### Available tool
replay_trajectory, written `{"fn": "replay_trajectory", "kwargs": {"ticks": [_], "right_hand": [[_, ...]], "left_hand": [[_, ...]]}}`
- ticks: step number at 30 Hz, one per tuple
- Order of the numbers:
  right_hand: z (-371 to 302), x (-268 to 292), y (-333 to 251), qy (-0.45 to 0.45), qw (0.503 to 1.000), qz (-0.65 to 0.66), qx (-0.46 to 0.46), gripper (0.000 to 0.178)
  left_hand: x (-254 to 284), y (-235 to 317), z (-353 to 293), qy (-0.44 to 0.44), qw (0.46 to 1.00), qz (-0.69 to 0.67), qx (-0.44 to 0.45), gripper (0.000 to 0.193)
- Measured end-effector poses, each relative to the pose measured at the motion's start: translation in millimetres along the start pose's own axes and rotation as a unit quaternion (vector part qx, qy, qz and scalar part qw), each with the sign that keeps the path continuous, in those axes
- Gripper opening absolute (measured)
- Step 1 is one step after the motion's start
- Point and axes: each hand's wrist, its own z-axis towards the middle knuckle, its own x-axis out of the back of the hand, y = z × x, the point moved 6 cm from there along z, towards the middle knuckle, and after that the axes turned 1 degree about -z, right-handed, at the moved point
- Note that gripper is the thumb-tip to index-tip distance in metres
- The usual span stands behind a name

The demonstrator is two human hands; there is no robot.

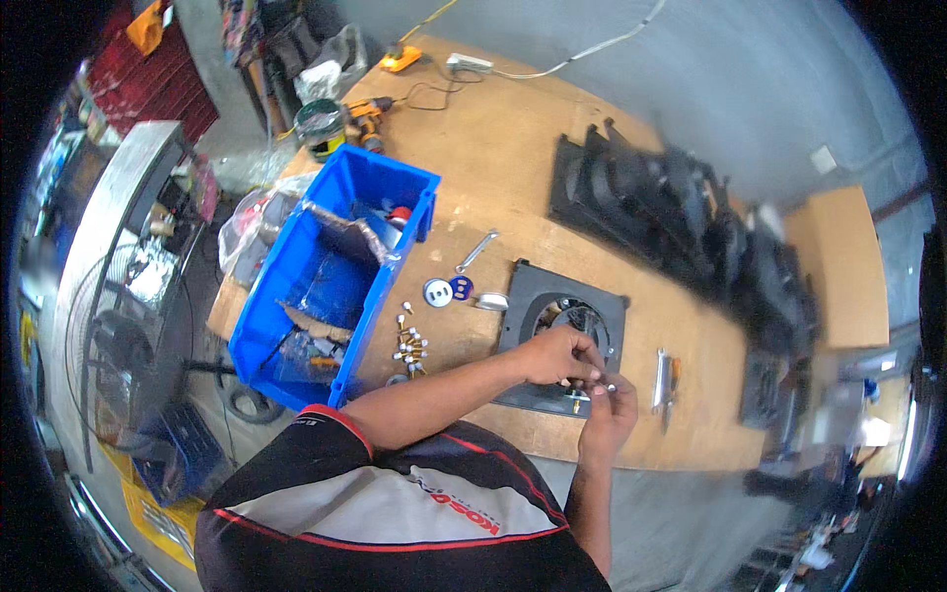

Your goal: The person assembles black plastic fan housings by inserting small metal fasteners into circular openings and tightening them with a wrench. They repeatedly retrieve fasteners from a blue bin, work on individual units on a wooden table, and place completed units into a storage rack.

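My left hand (562, 356) and my right hand (610, 414) meet over the near right part of a black square frame with a round opening (521, 296). Both have their fingers pinched together. A small whitish piece (611, 388) shows at my right fingertips; its kind is too small to make out. What my left fingers hold, if anything, is hidden. Just below them, a brass fitting (577, 405) shows at the frame's near edge. Several brass fittings with white ends (410, 345) lie on the table to the left.
A white tape roll (491, 301), blue-and-white discs (438, 293) and a wrench (477, 252) lie left of the frame. Another wrench (659, 380) lies on the right. A blue bin (340, 380) stands at left; stacked black parts (661, 207) fill the far right. Behind the bin lies a drill (367, 120).
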Motion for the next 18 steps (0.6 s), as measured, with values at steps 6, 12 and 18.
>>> {"fn": "replay_trajectory", "kwargs": {"ticks": [6, 12, 18], "right_hand": [[13, -44, 15, -0.083, 0.988, -0.108, -0.074, 0.015], [4, -124, 66, -0.244, 0.965, 0.006, -0.099, 0.014], [-6, -158, 40, -0.343, 0.934, -0.044, -0.092, 0.033]], "left_hand": [[42, -14, -50, 0.139, 0.988, -0.06, 0.024, 0.019], [85, -50, -101, 0.322, 0.934, -0.153, 0.035, 0.025], [99, -56, -135, 0.404, 0.897, -0.18, -0.026, 0.024]]}}
